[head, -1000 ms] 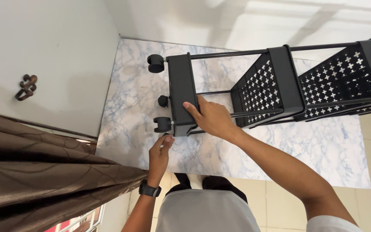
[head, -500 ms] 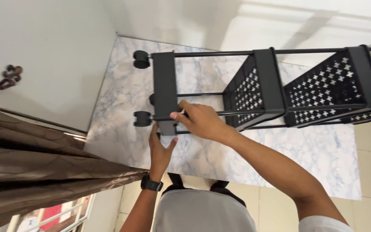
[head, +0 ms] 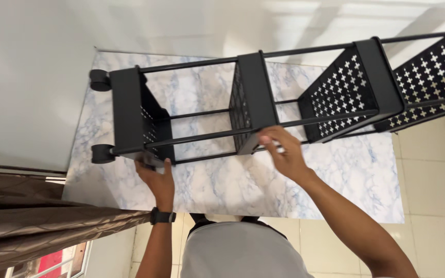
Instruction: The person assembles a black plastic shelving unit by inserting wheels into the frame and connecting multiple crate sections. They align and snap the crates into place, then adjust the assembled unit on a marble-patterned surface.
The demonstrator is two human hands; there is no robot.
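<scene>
- Since half a second back, the black cart (head: pixel 253 103) fills more of my view, and my right hand (head: pixel 283 154) has slid from the end tray to the middle one.
- Nearest me, my grey shirt (head: pixel 240 252) covers the lower middle, and my right forearm runs off the bottom edge.
- My left hand (head: pixel 156 177), with a black watch (head: pixel 161 216) on its wrist, cups the underside of the end tray near the lower wheel (head: pixel 102 153); its fingertips are hidden, so I can't tell whether it's clamped.
- My right hand rests, fingers loosely spread, against the middle tray's lower rail, not closed on it.
- Lying on its side, the cart stretches over a marble-patterned sheet (head: pixel 233 185), with the far trays cut off at the right edge.
- Pale floor tiles (head: pixel 433 170) lie to the right, a brown curtain (head: pixel 32 221) crowds the lower left, and a white wall (head: pixel 32 77) stands just beside the wheels (head: pixel 100 80).
</scene>
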